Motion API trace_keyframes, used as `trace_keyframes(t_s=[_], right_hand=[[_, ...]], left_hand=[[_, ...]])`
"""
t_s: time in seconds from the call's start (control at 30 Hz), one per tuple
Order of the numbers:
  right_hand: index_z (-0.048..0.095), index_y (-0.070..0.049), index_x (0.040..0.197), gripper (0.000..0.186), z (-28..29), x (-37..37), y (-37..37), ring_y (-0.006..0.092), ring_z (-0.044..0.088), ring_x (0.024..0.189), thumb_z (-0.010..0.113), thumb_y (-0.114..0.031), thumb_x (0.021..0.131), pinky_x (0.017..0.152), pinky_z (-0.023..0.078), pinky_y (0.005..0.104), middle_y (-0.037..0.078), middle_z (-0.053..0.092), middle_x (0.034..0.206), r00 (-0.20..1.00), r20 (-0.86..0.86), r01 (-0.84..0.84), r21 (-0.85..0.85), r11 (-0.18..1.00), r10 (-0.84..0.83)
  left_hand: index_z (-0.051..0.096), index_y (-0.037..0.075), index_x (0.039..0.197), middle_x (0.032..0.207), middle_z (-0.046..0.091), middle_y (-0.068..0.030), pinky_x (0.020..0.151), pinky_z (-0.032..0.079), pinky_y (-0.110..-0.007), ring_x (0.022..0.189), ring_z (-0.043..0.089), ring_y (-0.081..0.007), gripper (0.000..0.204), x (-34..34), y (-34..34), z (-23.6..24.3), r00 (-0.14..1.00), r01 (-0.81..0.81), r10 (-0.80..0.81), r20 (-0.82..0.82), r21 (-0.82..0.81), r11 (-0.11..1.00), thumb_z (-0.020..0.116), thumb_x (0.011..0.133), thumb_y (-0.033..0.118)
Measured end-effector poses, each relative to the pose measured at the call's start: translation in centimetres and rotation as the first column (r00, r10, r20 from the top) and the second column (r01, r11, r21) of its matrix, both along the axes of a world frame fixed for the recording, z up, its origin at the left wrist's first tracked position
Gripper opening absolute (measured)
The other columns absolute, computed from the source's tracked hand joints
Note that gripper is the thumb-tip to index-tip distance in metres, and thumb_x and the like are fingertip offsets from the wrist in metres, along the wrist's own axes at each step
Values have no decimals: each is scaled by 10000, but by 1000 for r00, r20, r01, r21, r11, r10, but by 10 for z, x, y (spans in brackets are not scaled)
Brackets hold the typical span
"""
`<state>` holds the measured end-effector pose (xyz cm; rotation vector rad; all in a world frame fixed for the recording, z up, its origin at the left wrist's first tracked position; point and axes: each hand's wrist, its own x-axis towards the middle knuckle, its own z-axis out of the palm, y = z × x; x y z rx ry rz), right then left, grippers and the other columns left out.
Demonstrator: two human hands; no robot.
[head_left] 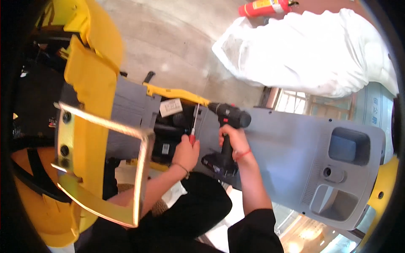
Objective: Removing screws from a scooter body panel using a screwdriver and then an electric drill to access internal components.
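My left hand [185, 155] is closed around the red handle of a screwdriver [193, 138]. Its thin metal shaft points away from me, over the edge of a dark opening. My right hand [234, 141] grips a black cordless drill [230, 116] by the handle, with the battery pack at the bottom. The drill's nose points left, close to the end of a yellow strip [177, 92]. Below both hands lies a long grey plastic panel [274, 147]. The opening to its left holds black parts [166, 130] and a pale labelled block [170, 107].
On the left stands a yellow body part [95, 80] with a bent metal frame [145, 168] jutting toward me. The panel's right end has recessed trays [350, 145]. Beyond lie a white cloth-like bundle [303, 50] and a red fire extinguisher [265, 7] on the concrete floor [168, 42].
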<state>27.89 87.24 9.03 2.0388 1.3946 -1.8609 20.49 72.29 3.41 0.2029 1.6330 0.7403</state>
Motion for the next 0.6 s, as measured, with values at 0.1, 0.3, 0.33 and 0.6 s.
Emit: trace_keyframes(t_s=[0.1,0.3,0.33,0.6], right_hand=[[540,-7,677,95,2,7,-3,146,504,474,584,-89,696,453,422,288,59,509,578,993,64,100,-26,995,-98],[541,-5,684,101,2,6,3,150,504,477,583,-95,700,459,426,296,56,511,586,993,68,94,-39,995,-91],[541,-5,684,101,3,6,5,150,504,477,583,-95,700,459,426,296,56,511,586,993,70,96,-40,995,-93],[525,-22,719,91,7,3,15,145,504,490,577,-97,712,460,422,294,51,508,607,998,33,66,-115,991,-62]], left_hand=[[444,-2,923,850,594,-265,733,450,-472,846,576,-443,349,-8,-2,0,997,71,-72,4,32,997,536,857,328],[431,15,922,792,583,-183,583,471,-399,673,608,-309,320,-12,9,-13,992,126,-127,29,25,992,534,864,312],[427,25,921,753,567,-142,495,464,-369,579,596,-247,301,-10,10,-14,993,83,-85,87,21,996,530,868,303],[489,49,872,575,462,-38,367,367,-286,442,460,-139,243,-94,32,-10,873,291,-257,414,-22,956,575,836,274]])
